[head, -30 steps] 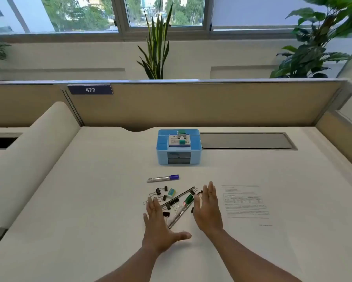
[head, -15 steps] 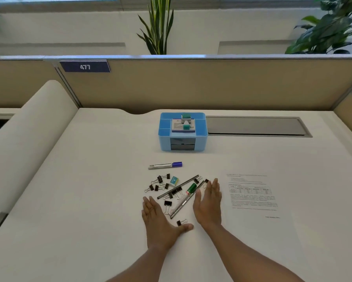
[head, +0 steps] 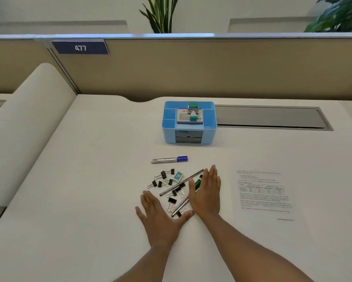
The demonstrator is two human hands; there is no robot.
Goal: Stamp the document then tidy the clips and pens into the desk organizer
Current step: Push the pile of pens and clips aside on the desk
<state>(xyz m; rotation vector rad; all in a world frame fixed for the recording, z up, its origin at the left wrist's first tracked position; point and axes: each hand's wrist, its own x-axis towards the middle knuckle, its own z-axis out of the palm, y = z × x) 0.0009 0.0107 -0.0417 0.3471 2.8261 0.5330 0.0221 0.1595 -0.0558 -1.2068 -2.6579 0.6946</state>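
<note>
1. The right hand has slid left and now covers part of the green pen.
2. The left hand lies nearer the binder clips, its thumb touching one.
3. The camera has tipped downward, hiding the windows.

Left hand: flat, palm down, fingers spread, thumb pointing right.
Right hand: flat, fingers together, angled forward.

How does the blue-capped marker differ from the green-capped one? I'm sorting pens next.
The blue-capped marker lies alone, apart from the pile, nearly level across the desk; the green-capped marker lies slanted within the clutter. The blue one is fully visible; the right hand partly covers the green one. Both lie flat, outside the organizer.
</note>
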